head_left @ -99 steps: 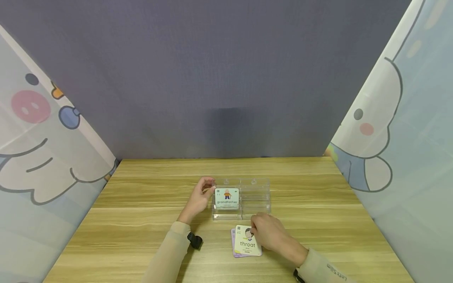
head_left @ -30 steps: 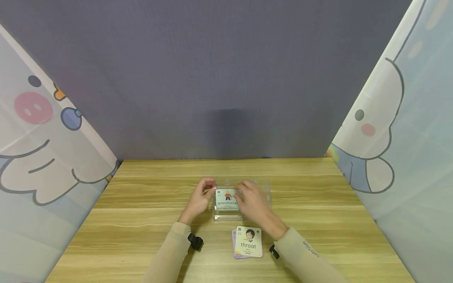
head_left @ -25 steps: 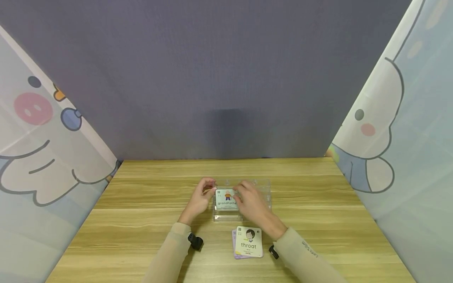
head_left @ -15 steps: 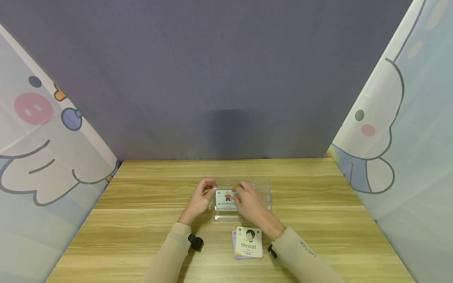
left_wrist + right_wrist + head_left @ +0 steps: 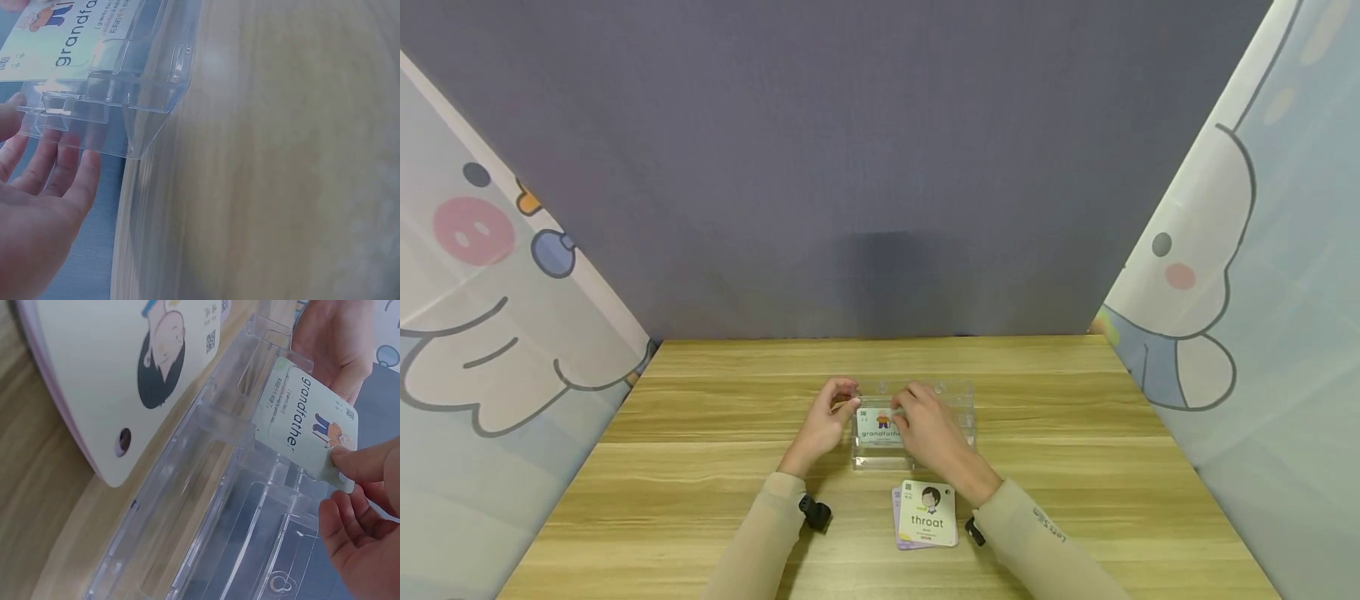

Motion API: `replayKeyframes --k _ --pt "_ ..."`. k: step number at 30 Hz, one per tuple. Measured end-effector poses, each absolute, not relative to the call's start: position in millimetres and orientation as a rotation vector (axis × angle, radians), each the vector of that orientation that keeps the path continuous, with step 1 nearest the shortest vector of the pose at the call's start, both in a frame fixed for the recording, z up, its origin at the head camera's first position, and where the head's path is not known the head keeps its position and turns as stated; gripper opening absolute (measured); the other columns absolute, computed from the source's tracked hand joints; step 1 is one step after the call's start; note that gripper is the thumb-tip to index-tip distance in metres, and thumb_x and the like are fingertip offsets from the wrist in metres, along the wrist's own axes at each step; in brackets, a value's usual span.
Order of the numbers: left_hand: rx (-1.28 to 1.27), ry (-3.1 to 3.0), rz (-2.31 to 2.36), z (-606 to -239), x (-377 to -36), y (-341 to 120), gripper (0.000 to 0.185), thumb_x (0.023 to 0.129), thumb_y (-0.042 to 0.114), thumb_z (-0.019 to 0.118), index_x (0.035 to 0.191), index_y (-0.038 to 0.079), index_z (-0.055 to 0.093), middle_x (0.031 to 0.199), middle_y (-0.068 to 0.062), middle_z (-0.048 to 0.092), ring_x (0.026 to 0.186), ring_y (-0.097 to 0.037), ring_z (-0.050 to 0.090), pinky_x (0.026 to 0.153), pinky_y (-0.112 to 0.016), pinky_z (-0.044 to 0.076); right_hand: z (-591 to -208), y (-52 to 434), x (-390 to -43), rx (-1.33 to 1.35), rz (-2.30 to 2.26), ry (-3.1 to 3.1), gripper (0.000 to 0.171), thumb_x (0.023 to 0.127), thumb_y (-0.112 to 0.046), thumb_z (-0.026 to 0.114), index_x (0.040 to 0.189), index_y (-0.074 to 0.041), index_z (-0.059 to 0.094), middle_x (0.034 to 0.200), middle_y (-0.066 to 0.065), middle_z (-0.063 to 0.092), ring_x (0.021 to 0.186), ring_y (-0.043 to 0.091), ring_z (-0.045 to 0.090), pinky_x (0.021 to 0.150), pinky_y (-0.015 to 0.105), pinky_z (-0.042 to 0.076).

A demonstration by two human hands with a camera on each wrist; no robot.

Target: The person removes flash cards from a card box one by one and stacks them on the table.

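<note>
Both hands worked at the clear box [image 5: 913,425]: the right hand [image 5: 929,431] pinched the grandfather card [image 5: 305,422] by its corner inside the left compartment, while the left hand [image 5: 822,422], fingers relaxed, steadied the box's side. Nearer, beside the right wrist, the throat card [image 5: 928,512] lay on the surface [image 5: 700,467].

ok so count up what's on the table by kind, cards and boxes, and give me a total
Cards with a face showing: 2, the grandfather card and the throat card
Purple-edged cards under the throat card: at least 1; the exact number is hidden
Clear plastic boxes: 1
Total: at least 4 things
</note>
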State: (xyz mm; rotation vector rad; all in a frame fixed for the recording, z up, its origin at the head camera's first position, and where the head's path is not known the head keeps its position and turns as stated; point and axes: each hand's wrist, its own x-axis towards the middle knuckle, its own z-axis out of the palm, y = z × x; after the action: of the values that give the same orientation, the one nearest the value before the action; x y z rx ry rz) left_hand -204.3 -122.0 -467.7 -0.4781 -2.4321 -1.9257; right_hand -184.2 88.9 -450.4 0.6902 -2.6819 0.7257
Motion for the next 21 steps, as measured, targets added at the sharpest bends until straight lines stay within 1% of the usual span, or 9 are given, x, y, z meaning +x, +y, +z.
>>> replayKeyframes --k 3,8,12,17,21 --pt "-0.481 -2.446 -1.927 -473.4 -208.4 -123.3 0.026 0.104 0.000 0.053 0.129 -0.006 0.049 0.130 -0.032 0.053 0.119 -0.037 0.055 0.103 -0.048 0.048 -450.2 88.8 -184.4 0.684 0.742 -2.694 0.012 0.092 -0.009 0.076 0.102 -0.011 0.069 0.100 -0.002 0.059 0.089 0.012 0.054 0.073 0.026 0.053" --pt "-0.438 -2.438 -1.930 -494.8 -219.9 -124.0 0.030 0.105 0.001 0.053 0.133 -0.008 0.046 0.131 -0.028 0.053 0.121 -0.037 0.054 0.103 -0.048 0.048 -450.2 89.1 -184.6 0.689 0.779 -2.693 0.013 0.092 -0.008 0.075 0.101 -0.011 0.067 0.101 -0.001 0.059 0.088 0.012 0.055 0.073 0.027 0.053" --pt "-0.431 -2.420 -1.934 -503.0 -223.6 -125.5 0.031 0.105 0.004 0.055 0.133 -0.006 0.048 0.130 -0.024 0.055 0.120 -0.034 0.054 0.103 -0.049 0.047 -449.3 89.7 -185.1 0.705 0.785 -2.692 0.013 0.092 -0.007 0.075 0.101 -0.010 0.066 0.099 0.000 0.059 0.085 0.012 0.054 0.072 0.026 0.053" --pt "-0.443 -2.418 -1.920 -503.1 -224.0 -126.6 0.031 0.104 0.006 0.056 0.133 -0.004 0.049 0.129 -0.021 0.057 0.119 -0.031 0.055 0.103 -0.048 0.048 -448.2 90.2 -186.1 0.710 0.807 -2.700 0.012 0.093 -0.006 0.073 0.102 -0.009 0.066 0.098 0.000 0.059 0.084 0.012 0.055 0.072 0.025 0.053" --pt "-0.443 -2.421 -1.921 -484.9 -213.4 -123.9 0.030 0.104 0.003 0.055 0.132 -0.008 0.049 0.127 -0.023 0.057 0.118 -0.035 0.055 0.102 -0.050 0.048 -446.2 90.3 -186.6 0.702 0.849 -2.721 0.013 0.093 -0.003 0.072 0.103 -0.008 0.066 0.098 0.001 0.061 0.087 0.013 0.057 0.076 0.027 0.055"
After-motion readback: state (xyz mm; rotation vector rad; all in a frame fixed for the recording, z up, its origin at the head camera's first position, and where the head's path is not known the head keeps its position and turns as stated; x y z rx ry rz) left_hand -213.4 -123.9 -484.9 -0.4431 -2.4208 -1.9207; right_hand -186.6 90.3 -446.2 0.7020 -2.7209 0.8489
